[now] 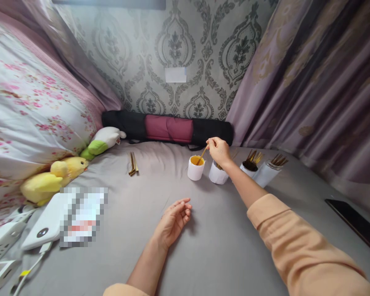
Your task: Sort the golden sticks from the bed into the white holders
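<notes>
Right hand point(218, 151): pinched a thin stick point(202, 155), tip inside the yellow-lined white cup point(195, 167), far centre.
Left hand point(174, 221): loose, empty, resting on grey sheet point(142, 193).
Right of cup: 3 white cups.

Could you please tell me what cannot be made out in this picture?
Head view:
1. Second cup: contents behind the right hand.
2. Tip of the stick: down in the first cup.
3. Pixelated patch: hides what it covers.
4. Phone: cut by the right edge.
</notes>
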Available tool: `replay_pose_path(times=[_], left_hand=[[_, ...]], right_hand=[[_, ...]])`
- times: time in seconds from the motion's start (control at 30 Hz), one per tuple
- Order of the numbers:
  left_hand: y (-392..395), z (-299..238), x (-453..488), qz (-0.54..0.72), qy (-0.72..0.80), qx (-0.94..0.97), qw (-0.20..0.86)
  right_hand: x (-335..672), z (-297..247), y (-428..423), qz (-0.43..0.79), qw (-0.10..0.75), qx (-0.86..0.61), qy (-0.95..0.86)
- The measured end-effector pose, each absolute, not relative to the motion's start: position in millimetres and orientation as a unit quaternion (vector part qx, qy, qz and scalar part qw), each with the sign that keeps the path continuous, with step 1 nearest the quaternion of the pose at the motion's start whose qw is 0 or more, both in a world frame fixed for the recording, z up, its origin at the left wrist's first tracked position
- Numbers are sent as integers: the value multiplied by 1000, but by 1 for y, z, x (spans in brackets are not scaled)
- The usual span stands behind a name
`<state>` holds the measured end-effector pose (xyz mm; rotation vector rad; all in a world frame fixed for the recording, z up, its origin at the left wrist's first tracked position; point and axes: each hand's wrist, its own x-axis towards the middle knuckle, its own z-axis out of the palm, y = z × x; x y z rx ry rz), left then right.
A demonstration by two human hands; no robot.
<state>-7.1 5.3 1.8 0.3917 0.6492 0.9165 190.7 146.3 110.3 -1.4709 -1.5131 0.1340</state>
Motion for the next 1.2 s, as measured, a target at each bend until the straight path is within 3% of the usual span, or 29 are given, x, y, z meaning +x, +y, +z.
replay_pose_path(times=[0.5,1.2], left_hand=[[7,0,-7,435,308,178,827],[7,-1,-7,433,309,181,827]], right_hand=[[186,97,150,86,420,-638,-639],[194,88,161,158,439,-648,-603]])
